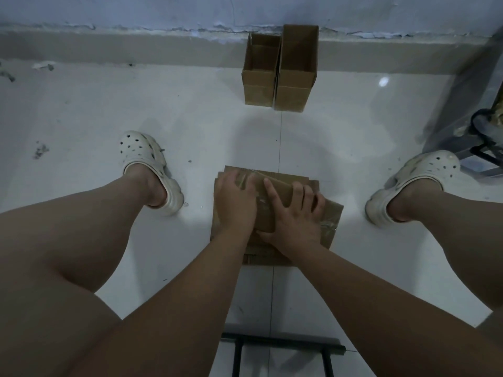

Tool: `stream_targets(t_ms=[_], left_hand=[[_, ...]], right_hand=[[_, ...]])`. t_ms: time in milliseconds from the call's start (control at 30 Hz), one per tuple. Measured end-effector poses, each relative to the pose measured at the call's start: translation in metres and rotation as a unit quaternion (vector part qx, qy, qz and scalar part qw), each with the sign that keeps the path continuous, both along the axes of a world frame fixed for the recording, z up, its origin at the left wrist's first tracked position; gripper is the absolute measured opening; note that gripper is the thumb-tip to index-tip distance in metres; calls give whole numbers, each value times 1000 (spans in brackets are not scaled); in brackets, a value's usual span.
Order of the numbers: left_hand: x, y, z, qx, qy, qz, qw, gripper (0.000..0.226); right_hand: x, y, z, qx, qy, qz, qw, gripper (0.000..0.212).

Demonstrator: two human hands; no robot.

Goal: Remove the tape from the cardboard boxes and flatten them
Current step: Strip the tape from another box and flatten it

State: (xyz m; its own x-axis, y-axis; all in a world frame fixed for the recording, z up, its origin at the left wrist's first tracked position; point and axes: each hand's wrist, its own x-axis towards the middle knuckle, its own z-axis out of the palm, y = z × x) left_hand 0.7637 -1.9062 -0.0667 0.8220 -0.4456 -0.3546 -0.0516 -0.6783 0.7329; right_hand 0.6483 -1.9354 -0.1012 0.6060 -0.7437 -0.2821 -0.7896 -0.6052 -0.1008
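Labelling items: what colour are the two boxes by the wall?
Plain brown cardboard boxes, best seen in the head view.

The floor (81, 110) is made of big shiny white tiles. A thin dark line (280, 137) runs between two tiles. A bright spot of light (383, 81) shines on the floor at the right. Little dirty marks (40, 151) sit on the floor at the left. The wall (136, 9) at the back is pale blue, and its paint is peeling along the bottom. Under it runs a grey strip (109, 47). A grey metal leg (460, 85) slants at the right. A black metal frame (283, 346) shows at the bottom edge. The room is dim.
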Motion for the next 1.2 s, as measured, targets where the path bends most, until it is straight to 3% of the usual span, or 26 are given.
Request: stream_targets(t_ms=[67, 167, 367, 500, 600, 767, 933, 1033, 1200], left_hand=[[7, -5, -1, 62, 12, -22, 998, 37], [15, -4, -5, 73, 29, -25, 997, 20], [19, -6, -10, 88, 30, 12, 996, 23], [17, -4, -13, 62, 49, 56, 995, 21], [16, -4, -14, 12, 110, 108, 988, 16], [23, -9, -11, -55, 262, 151, 952, 16], [40, -12, -5, -43, 422, 131, 896, 24], [45, -17, -8, -7, 456, 158, 876, 30], [45, -16, -13, -25, 481, 240, 843, 17]], right_hand=[[1, 0, 0, 2, -3, 9, 1000, 118], [-1, -3, 1, 3, 1, 21, 1000, 116], [-6, -3, -1, -2, 14, 32, 999, 117], [-5, -2, -2, -3, 19, 37, 999, 116], [-5, -4, -3, -2, 24, 36, 999, 115], [-3, -6, -3, -6, 18, 35, 999, 113], [-4, -8, -4, -5, 16, 34, 999, 117], [-6, -7, -6, -11, 14, 34, 999, 117], [-5, -8, -7, -20, 15, 57, 998, 118]])
